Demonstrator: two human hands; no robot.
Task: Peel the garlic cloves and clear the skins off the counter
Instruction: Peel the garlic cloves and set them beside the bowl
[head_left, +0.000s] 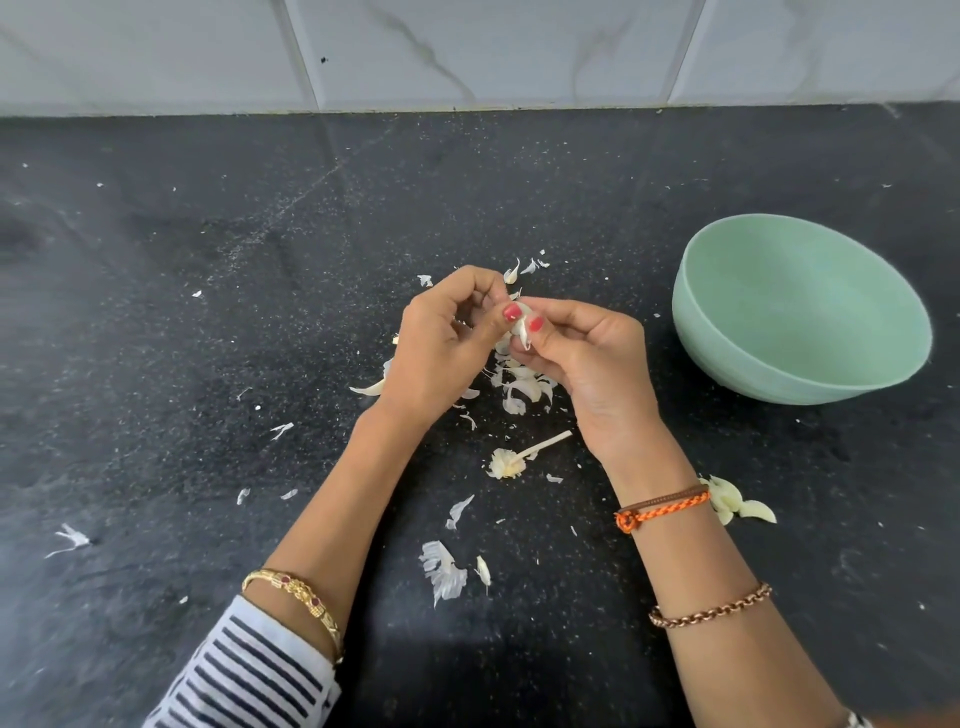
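Above the middle of the black counter, my left hand and my right hand meet and both pinch one small white garlic clove between thumb and fingertips. A strip of skin hangs loose from the clove. Beneath the hands lies a heap of papery garlic skins. A garlic stem with its root base lies nearer to me. Peeled cloves rest on the counter just right of my right wrist.
A pale green bowl stands at the right, and nothing shows inside it. More skin scraps are scattered over the counter towards me and to the left. A white tiled wall closes off the back.
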